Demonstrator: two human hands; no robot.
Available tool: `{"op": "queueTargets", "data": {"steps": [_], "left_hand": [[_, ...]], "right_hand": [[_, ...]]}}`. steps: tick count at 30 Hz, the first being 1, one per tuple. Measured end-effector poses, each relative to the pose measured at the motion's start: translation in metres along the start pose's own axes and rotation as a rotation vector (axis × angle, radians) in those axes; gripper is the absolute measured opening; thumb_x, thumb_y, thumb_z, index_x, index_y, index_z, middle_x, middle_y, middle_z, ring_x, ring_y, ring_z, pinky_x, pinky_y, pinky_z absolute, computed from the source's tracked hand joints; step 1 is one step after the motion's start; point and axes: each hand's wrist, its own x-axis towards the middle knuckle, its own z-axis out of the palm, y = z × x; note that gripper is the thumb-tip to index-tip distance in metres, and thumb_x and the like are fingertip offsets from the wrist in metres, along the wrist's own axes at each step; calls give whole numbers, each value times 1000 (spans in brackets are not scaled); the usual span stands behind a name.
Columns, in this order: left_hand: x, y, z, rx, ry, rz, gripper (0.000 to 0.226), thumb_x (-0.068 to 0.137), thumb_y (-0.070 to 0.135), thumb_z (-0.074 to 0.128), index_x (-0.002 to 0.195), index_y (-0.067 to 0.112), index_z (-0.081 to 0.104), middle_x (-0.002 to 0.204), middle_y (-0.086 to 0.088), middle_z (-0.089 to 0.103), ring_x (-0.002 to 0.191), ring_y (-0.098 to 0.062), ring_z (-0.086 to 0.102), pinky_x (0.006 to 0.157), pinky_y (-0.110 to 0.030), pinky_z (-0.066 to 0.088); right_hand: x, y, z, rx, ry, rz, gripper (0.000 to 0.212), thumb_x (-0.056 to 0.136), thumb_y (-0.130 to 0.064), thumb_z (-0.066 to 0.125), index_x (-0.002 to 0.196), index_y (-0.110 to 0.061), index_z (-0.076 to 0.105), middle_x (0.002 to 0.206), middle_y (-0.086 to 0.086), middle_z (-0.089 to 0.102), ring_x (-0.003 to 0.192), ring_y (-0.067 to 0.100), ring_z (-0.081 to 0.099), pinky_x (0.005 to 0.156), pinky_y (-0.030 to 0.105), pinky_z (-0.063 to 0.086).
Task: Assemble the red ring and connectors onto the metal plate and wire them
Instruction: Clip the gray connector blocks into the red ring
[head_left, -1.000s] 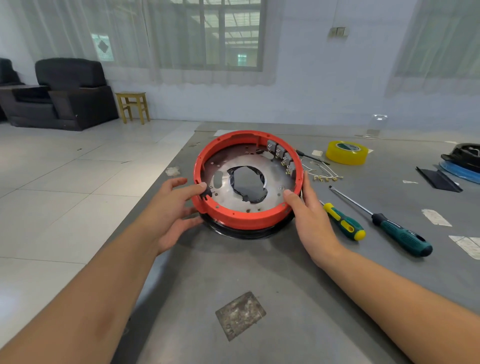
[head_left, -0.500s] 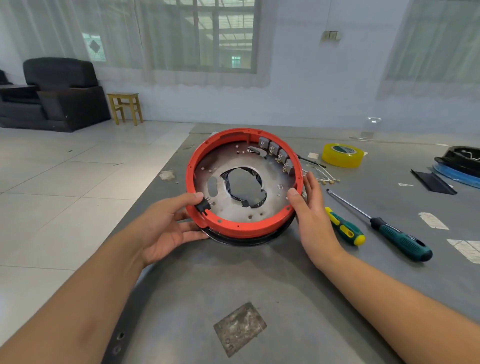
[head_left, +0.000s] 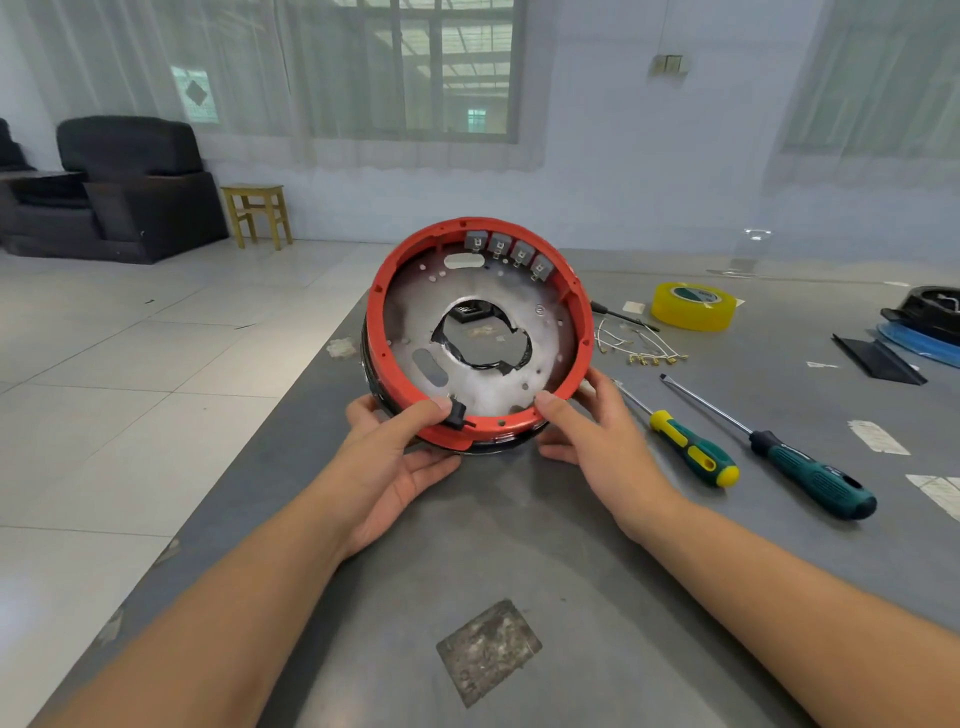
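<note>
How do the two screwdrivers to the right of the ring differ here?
The yellow-and-green screwdriver has a shorter, stubbier handle with yellow patches; the dark green screwdriver has a longer handle in dark green and black. The first lies nearer the right hand, its shaft tip reaching the fingers; the second lies farther right with its whole long shaft showing. Both lie flat on the grey table, handles toward the camera.

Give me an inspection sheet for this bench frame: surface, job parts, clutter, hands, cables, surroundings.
Surface: grey table, worn patch near front.
Job's things: red ring on metal plate, tilted up toward camera; four grey connectors inside far rim.
Clutter: two screwdrivers, yellow tape roll.
Grippers: left hand and right hand grip the ring's near edge.
Cables: loose white wires with terminals beside the ring, unconnected.
Surroundings: black armchair, yellow stool, curtained window.
</note>
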Motion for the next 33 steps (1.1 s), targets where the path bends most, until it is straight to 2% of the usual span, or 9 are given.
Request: {"op": "queueTargets", "data": {"steps": [4,6,9,14,18,21,24,29,33], "left_hand": [[-3,6,-5,63,-56,-27,72,77,44,86,134,16,51,124,-12,76,107,-32,76,99,-47,57],[-3,9,-10,80,-18,-2,70,76,48,89,127,8,64,116,-11,77,105,-29,77,95,-42,58],[-3,9,-17,55,-19,25,61,74,38,85,123,6,66,100,-11,78,101,-34,78,84,-39,64],[2,7,-22,-59,9,80,56,87,17,81,134,4,53,93,-13,78,100,-41,77,77,-38,65],[4,7,-22,-114,75,123,54,92,13,78,138,2,51,111,-16,77,101,-40,77,79,-38,65],[9,7,-25,-123,104,147,56,95,14,76,142,1,50,132,-20,69,106,-38,76,93,-44,63],[15,6,-28,-155,147,178,58,95,13,76,144,1,46,133,-21,68,103,-38,77,99,-48,60],[30,8,-29,-188,193,206,60,93,9,78,141,11,43,128,-19,71,102,-40,77,102,-49,57],[41,9,-34,-211,177,175,62,91,9,80,141,13,43,124,-17,74,100,-40,77,95,-46,61]], "right_hand": [[-1,-5,-4,6,22,-40,68,74,-50,70,139,-47,51,128,-15,65,98,16,73,77,40,63],[-2,-8,-5,-20,23,-71,65,78,-44,68,140,-47,50,126,-17,67,100,19,72,76,38,63],[-6,-11,-4,-76,17,-121,62,86,-41,66,144,-49,47,124,-22,67,102,22,72,86,41,61],[-7,-8,-1,-181,-14,-118,62,98,-42,66,154,-41,39,130,-34,62,113,1,67,103,36,53],[-5,-3,2,-487,-18,-88,62,99,-38,65,154,-21,43,160,-10,39,112,-6,62,89,-2,40],[-4,0,3,-706,-85,-106,51,99,-30,64,147,-14,54,160,-3,37,122,11,59,102,13,43],[4,0,4,-866,-147,-76,46,99,-30,63,142,-14,59,154,-1,43,130,17,55,112,28,41],[41,-4,3,-1022,-216,-71,33,98,-26,63,129,-18,70,130,-1,67,118,14,60,95,16,37],[92,-3,5,-953,-92,34,32,98,-25,64,128,-17,70,124,3,72,112,17,65,95,23,44]]}}
